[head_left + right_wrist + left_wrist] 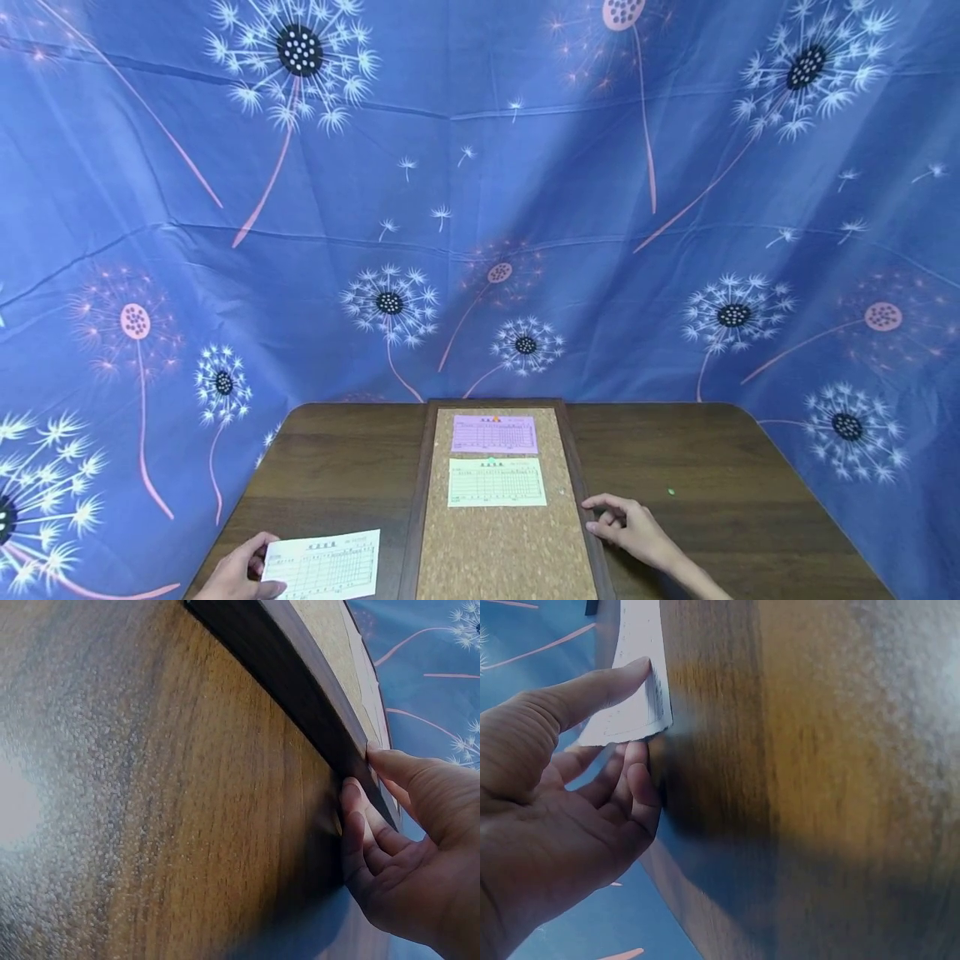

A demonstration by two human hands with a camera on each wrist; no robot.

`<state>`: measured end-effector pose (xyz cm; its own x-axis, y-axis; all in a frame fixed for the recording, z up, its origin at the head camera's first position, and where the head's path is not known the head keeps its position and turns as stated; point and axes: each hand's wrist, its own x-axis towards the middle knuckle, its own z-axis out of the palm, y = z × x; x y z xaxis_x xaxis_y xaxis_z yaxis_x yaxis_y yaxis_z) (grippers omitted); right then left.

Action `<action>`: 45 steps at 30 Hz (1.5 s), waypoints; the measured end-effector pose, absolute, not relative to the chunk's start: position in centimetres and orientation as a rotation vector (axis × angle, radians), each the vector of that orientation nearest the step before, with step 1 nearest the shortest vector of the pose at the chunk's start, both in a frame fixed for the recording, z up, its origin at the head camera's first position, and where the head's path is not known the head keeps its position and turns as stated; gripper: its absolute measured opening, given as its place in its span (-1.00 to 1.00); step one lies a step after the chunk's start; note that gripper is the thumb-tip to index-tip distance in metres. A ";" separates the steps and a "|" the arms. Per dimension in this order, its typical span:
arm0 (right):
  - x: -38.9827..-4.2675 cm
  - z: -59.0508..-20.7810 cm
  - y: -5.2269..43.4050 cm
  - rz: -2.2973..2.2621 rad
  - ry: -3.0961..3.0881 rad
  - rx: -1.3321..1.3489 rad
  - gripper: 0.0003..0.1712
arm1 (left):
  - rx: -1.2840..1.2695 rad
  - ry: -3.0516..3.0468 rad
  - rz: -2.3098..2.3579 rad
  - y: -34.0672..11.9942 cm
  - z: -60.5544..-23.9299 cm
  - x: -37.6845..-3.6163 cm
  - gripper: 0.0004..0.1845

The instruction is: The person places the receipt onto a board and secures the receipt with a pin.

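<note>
A: What does your left hand (pixel 238 575) hold?

B: A white printed form (pixel 324 566) at 7 o'clock on the table (pixel 712 467) — thumb on top, fingers curled beneath, pinching its edge. Its ruled grid shows; the writing is too small to read.

A: And your right hand (pixel 628 523)?

B: At 4 o'clock, fingers loosely bent, touching the cork board (pixel 506 550) frame — only the right wrist view shows that contact. The head view alone shows the pink slip (pixel 494 434) and green slip (pixel 497 482) pinned at 12 o'clock.
</note>
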<state>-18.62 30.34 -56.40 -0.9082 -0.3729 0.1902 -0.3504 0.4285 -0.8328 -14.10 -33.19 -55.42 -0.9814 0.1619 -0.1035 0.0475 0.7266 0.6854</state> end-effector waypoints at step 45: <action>-18.6 -56.8 30.4 -1.491 2.659 -0.644 -0.69 | -0.315 2.337 1.970 -27.6 -50.9 -15.6 -0.44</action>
